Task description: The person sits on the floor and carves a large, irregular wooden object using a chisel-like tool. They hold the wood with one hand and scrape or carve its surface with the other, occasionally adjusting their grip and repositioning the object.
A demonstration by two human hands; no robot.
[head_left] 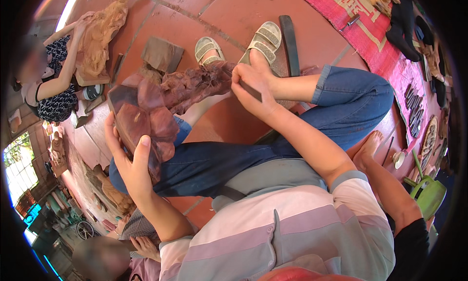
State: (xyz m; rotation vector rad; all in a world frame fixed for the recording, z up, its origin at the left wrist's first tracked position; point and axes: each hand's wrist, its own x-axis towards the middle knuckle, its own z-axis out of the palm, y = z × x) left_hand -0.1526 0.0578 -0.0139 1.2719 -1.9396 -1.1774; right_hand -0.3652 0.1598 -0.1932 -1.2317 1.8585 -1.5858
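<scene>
A reddish-brown wood carving (150,108), with broad rounded lobes at its base and a narrow, knobbly stem, lies tilted over my lap and reaches toward the right. My left hand (134,171) is closed around the edge of the wide base, thumb on the near side. Close to the stem's narrow end, my right hand (251,76) has its fingers closed on a thin dark flat strip (250,90). Whether the strip is a blade or an abrasive piece I cannot tell. The fingertips cover where it meets the wood.
On the red tiles beyond the carving sit a wooden block (163,53) and a long dark bar (289,45). A red mat (336,10) and tools (414,108) lie to the right, near a green chair (430,196). Co-workers sit left, lower left and right; one handles another carving (101,42).
</scene>
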